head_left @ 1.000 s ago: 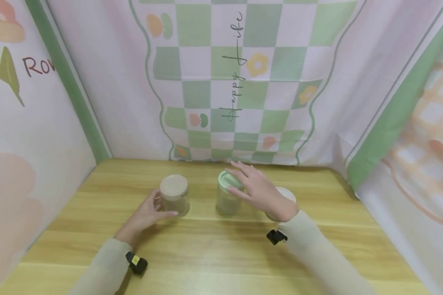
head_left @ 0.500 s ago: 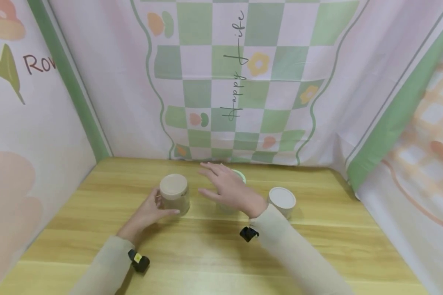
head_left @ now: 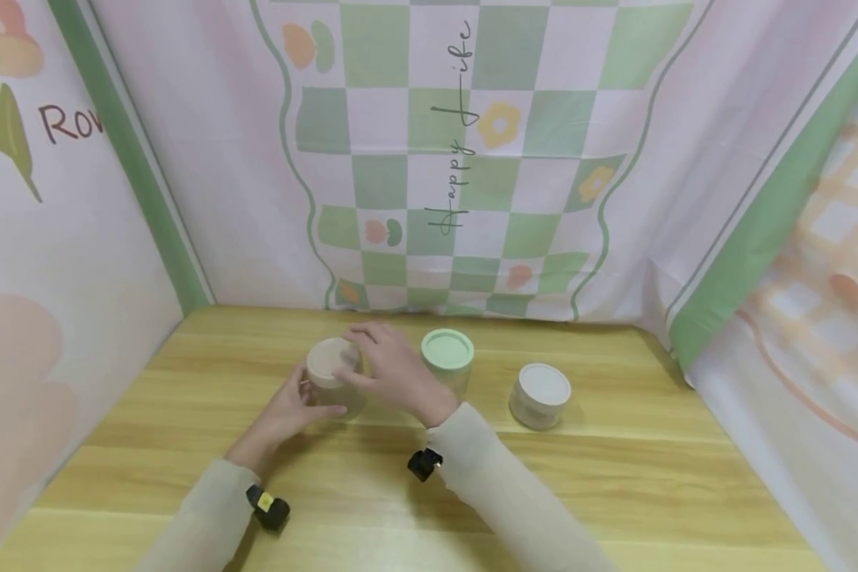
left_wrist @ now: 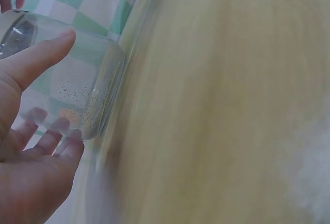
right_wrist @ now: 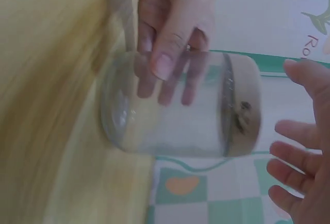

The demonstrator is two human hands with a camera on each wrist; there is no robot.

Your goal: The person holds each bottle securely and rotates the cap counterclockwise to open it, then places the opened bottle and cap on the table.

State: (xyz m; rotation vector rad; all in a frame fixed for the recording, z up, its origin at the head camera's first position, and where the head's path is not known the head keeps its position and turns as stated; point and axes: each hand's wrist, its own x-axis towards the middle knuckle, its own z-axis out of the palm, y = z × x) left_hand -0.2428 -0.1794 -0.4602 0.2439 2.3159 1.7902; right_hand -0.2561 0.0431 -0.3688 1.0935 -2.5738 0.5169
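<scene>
A person's left hand (head_left: 286, 413) holds a clear jar with a beige lid (head_left: 329, 387) upright on a wooden tabletop (head_left: 372, 500), left of centre, its grip wrapped around the glass with the thumb along the near side. The right hand (head_left: 400, 372) reaches across to the lid, its grip empty and fingers spread; the right wrist view shows a gap between those fingertips and the lid, whose side bears a dark, blurred mark.

Just beside the right hand stands a green-lidded jar (head_left: 448, 353), its lower front partly covered by the hand and wrist. Farther right, apart from the other jars, sits a shorter white-lidded jar (head_left: 540, 397) in full view. Seen from the head, the right hand's fingers also overlap the right edge of the beige lid. The right sleeve (head_left: 511, 492) angles in from the near right, the left sleeve (head_left: 203, 512) from the near left, a small black device (head_left: 268, 508) at each wrist. Beyond the tabletop hangs a curtain (head_left: 376, 119) of green and white checks lettered "Happy Life"; a white panel (head_left: 43, 246) with flower prints rises on the left.

In all, three jars stand here, one each with a beige, a green and a white lid, every lid on; two hands, two sleeves and two black devices complete the count.
</scene>
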